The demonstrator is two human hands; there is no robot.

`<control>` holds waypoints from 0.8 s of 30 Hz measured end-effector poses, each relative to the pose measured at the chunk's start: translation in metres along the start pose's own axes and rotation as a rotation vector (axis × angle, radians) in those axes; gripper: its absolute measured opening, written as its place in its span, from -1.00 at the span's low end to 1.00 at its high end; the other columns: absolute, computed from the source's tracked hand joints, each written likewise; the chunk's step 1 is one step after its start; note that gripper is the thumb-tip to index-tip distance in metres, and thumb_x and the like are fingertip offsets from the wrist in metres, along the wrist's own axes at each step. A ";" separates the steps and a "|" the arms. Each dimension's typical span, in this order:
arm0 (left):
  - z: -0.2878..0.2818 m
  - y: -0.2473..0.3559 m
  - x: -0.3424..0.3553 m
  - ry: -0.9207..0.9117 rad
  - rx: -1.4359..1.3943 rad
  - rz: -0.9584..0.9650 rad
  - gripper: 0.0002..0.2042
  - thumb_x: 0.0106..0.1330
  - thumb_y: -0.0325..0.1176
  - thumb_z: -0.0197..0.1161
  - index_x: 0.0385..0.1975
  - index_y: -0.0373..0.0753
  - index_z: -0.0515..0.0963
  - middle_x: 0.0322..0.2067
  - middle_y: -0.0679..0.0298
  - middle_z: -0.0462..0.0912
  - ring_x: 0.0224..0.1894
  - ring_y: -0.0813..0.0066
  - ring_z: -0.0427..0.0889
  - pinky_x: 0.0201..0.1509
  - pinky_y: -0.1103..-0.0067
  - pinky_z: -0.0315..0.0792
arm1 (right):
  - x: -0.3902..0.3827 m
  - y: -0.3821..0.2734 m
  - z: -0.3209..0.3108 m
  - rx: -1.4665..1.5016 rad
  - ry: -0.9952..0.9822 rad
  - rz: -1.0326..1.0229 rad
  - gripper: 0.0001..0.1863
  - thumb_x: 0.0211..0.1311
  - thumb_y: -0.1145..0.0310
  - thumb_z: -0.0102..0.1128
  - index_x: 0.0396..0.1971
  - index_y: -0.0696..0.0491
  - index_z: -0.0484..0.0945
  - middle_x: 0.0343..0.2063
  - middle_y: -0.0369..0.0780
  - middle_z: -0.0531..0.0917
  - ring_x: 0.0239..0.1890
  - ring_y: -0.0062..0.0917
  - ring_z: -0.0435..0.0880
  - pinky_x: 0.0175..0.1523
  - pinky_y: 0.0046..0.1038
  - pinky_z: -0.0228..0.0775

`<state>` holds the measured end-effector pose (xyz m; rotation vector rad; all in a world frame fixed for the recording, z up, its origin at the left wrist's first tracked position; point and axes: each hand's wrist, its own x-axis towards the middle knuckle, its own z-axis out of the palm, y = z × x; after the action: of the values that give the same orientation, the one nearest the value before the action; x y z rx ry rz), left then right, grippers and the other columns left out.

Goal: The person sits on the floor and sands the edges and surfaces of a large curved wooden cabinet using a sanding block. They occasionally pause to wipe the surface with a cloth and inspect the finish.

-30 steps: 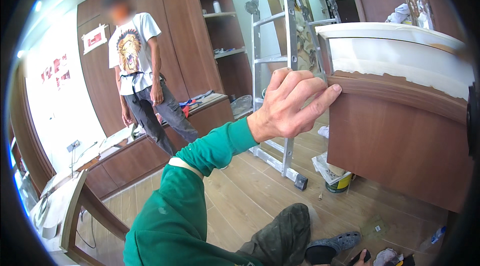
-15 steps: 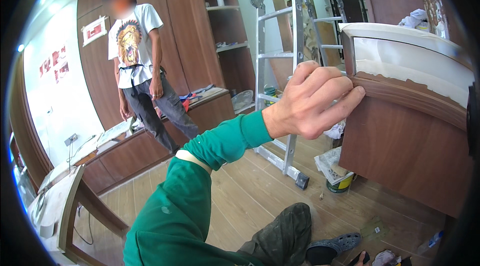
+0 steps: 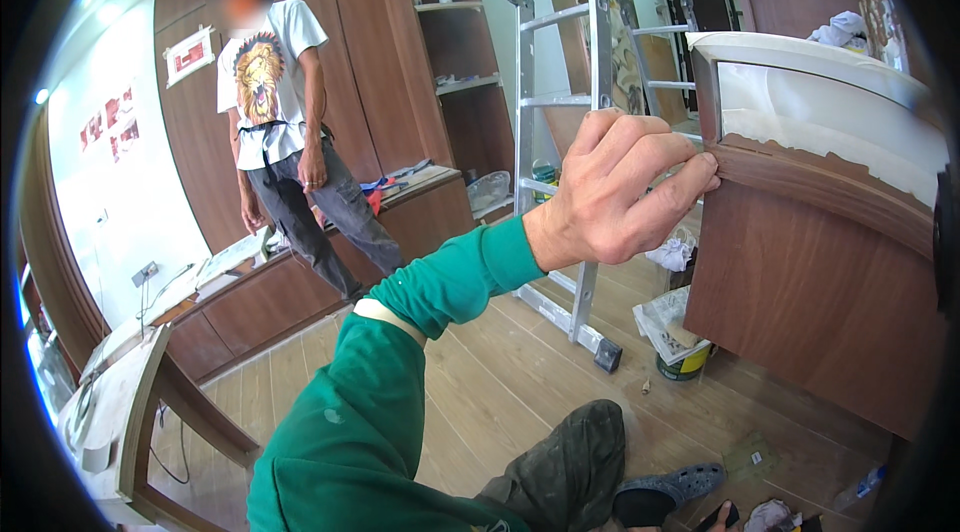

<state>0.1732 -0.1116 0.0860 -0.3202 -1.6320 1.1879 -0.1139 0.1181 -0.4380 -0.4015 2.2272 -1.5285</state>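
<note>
My left hand (image 3: 625, 187), in a green sleeve (image 3: 450, 282), reaches out with its fingers curled closed. Its fingertips are at the left corner of a brown wood-veneer cabinet (image 3: 790, 282), by the moulded wooden edge strip (image 3: 830, 177). Whatever lies between thumb and fingers is hidden behind the hand. Above the strip is a recessed panel with white covering (image 3: 790, 102) and an uneven brown lower border. My right hand does not show.
An aluminium stepladder (image 3: 590, 162) stands behind my hand. A paper-topped bucket (image 3: 685, 362) sits beside the cabinet base. At the left are a person (image 3: 270, 102) standing by a low wooden bench (image 3: 290, 282) and a pale worktable (image 3: 130, 412). Scraps lie near my shoe (image 3: 685, 482).
My left hand has shifted slightly left and down along the cabinet corner, its fingers still curled. The view has moved a little. The person at the left stays in about the same place.
</note>
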 end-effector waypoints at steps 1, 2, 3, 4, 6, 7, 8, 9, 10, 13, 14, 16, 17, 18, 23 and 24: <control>0.000 0.001 -0.001 -0.009 0.005 0.004 -0.57 -0.08 -0.48 0.58 -0.12 -0.22 0.68 -0.28 0.29 0.64 -0.31 0.38 0.58 -0.32 0.48 0.27 | -0.004 -0.006 -0.001 -0.008 0.027 -0.011 -0.35 0.30 -0.16 0.31 -0.15 0.27 0.68 -0.39 -0.10 0.74 -0.36 -0.31 0.59 -0.12 -0.22 0.47; -0.001 0.001 -0.001 -0.013 0.011 0.008 -0.57 -0.09 -0.50 0.56 -0.12 -0.23 0.68 -0.28 0.29 0.64 -0.31 0.37 0.58 -0.32 0.48 0.27 | -0.013 -0.019 -0.002 -0.015 0.058 -0.023 -0.38 0.32 -0.14 0.30 -0.20 0.27 0.68 -0.42 -0.13 0.72 -0.38 -0.33 0.58 -0.14 -0.23 0.46; -0.003 0.002 0.000 -0.018 0.017 0.013 -0.57 -0.09 -0.52 0.55 -0.12 -0.24 0.68 -0.28 0.28 0.64 -0.31 0.37 0.58 -0.32 0.48 0.27 | -0.018 -0.025 -0.004 -0.021 0.088 -0.036 -0.40 0.34 -0.12 0.29 -0.24 0.26 0.68 -0.45 -0.15 0.71 -0.40 -0.35 0.57 -0.16 -0.24 0.46; -0.005 0.003 0.001 -0.026 0.013 0.011 -0.57 -0.09 -0.53 0.53 -0.12 -0.25 0.68 -0.27 0.28 0.64 -0.31 0.37 0.57 -0.33 0.48 0.26 | -0.015 -0.019 -0.003 0.041 0.054 -0.021 -0.43 0.35 -0.09 0.28 -0.27 0.25 0.67 -0.47 -0.16 0.69 -0.42 -0.37 0.56 -0.19 -0.25 0.45; -0.008 0.006 0.005 -0.048 0.002 0.010 -0.57 -0.09 -0.56 0.50 -0.11 -0.27 0.68 -0.27 0.26 0.63 -0.32 0.37 0.56 -0.33 0.48 0.25 | -0.008 -0.008 -0.001 0.166 -0.020 0.017 -0.48 0.39 -0.04 0.26 -0.35 0.22 0.65 -0.50 -0.20 0.65 -0.45 -0.40 0.54 -0.24 -0.28 0.44; -0.010 0.008 0.006 -0.060 -0.029 0.008 -0.57 -0.10 -0.50 0.45 -0.12 -0.30 0.67 -0.25 0.22 0.64 -0.29 0.32 0.59 -0.29 0.44 0.31 | -0.005 -0.003 -0.001 0.192 -0.034 0.026 -0.50 0.40 -0.02 0.25 -0.37 0.21 0.64 -0.52 -0.21 0.64 -0.47 -0.42 0.52 -0.25 -0.30 0.43; -0.012 0.011 0.006 -0.072 -0.059 0.007 -0.57 -0.12 -0.44 0.41 -0.13 -0.34 0.66 -0.23 0.17 0.64 -0.25 0.27 0.61 -0.25 0.40 0.38 | -0.005 -0.004 0.000 0.219 -0.049 0.035 -0.51 0.41 0.00 0.25 -0.40 0.21 0.62 -0.53 -0.22 0.62 -0.49 -0.43 0.51 -0.27 -0.31 0.42; -0.014 0.014 0.007 -0.084 -0.089 0.006 -0.55 -0.13 -0.38 0.37 -0.14 -0.37 0.64 -0.21 0.13 0.64 -0.22 0.22 0.63 -0.20 0.36 0.44 | -0.004 -0.004 0.001 0.246 -0.063 0.044 -0.53 0.42 0.01 0.24 -0.42 0.20 0.61 -0.54 -0.23 0.60 -0.50 -0.45 0.49 -0.29 -0.32 0.41; -0.013 0.021 0.005 -0.131 -0.165 0.024 -0.53 -0.02 -0.30 0.39 -0.06 -0.36 0.63 -0.10 0.06 0.62 -0.11 0.15 0.63 -0.08 0.31 0.45 | -0.003 -0.002 0.002 0.252 -0.059 0.029 -0.52 0.42 0.01 0.24 -0.42 0.20 0.61 -0.54 -0.23 0.60 -0.50 -0.45 0.49 -0.29 -0.32 0.41; -0.010 0.043 0.002 -0.318 -0.345 0.023 -0.41 0.24 -0.06 0.38 0.17 -0.35 0.54 0.20 -0.10 0.51 0.22 -0.03 0.53 0.29 0.17 0.36 | -0.001 0.000 0.007 0.253 -0.052 -0.008 -0.51 0.41 0.01 0.25 -0.41 0.21 0.61 -0.53 -0.23 0.60 -0.50 -0.44 0.49 -0.29 -0.31 0.41; -0.010 0.047 0.002 -0.406 -0.376 -0.018 -0.34 0.27 0.02 0.33 0.24 -0.36 0.48 0.29 -0.13 0.43 0.33 -0.06 0.43 0.41 0.14 0.24 | -0.002 -0.001 0.006 0.237 -0.048 -0.010 -0.51 0.42 0.01 0.24 -0.41 0.21 0.61 -0.53 -0.23 0.60 -0.49 -0.44 0.48 -0.28 -0.30 0.41; -0.008 0.054 -0.004 -0.591 -0.416 -0.069 -0.16 0.32 0.21 0.18 0.42 -0.34 0.28 0.49 -0.11 0.14 0.56 -0.02 0.08 0.61 0.12 -0.12 | -0.004 -0.005 0.004 0.185 -0.037 -0.015 -0.50 0.40 -0.01 0.25 -0.38 0.22 0.63 -0.52 -0.20 0.62 -0.46 -0.39 0.52 -0.24 -0.27 0.42; -0.006 0.057 -0.002 -0.607 -0.437 -0.075 -0.15 0.33 0.24 0.15 0.43 -0.33 0.26 0.50 -0.11 0.12 0.56 -0.02 0.06 0.61 0.12 -0.14 | -0.006 -0.007 0.003 0.151 -0.028 -0.016 -0.49 0.39 -0.03 0.25 -0.35 0.22 0.65 -0.50 -0.16 0.65 -0.44 -0.33 0.56 -0.21 -0.25 0.43; -0.003 0.059 0.003 -0.622 -0.460 -0.081 -0.14 0.34 0.26 0.11 0.44 -0.32 0.24 0.51 -0.10 0.09 0.57 -0.01 0.04 0.61 0.12 -0.15 | -0.007 -0.009 0.001 0.118 -0.018 -0.017 -0.48 0.37 -0.05 0.26 -0.32 0.22 0.67 -0.48 -0.13 0.68 -0.42 -0.28 0.60 -0.19 -0.22 0.45; 0.031 0.064 0.034 -0.553 -0.408 0.096 -0.12 0.35 0.35 -0.04 0.44 -0.31 0.23 0.52 -0.04 0.06 0.58 0.04 0.01 0.61 0.15 -0.14 | 0.055 0.082 0.017 0.398 -0.038 -0.057 -0.60 0.30 0.11 0.39 -0.29 0.21 0.59 -0.52 -0.23 0.61 -0.62 -0.46 0.54 -0.51 -0.36 0.42; 0.038 0.065 0.040 -0.505 -0.425 0.117 -0.12 0.34 0.34 -0.02 0.42 -0.33 0.24 0.51 -0.05 0.10 0.57 0.03 0.03 0.60 0.15 -0.08 | 0.071 0.105 0.025 0.451 -0.058 -0.058 -0.61 0.29 0.15 0.41 -0.29 0.21 0.58 -0.53 -0.25 0.60 -0.66 -0.50 0.53 -0.57 -0.39 0.42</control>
<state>0.1027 -0.0734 0.0579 -0.4085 -2.3429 1.0498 -0.1641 0.1028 -0.5555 -0.3651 1.7680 -1.9556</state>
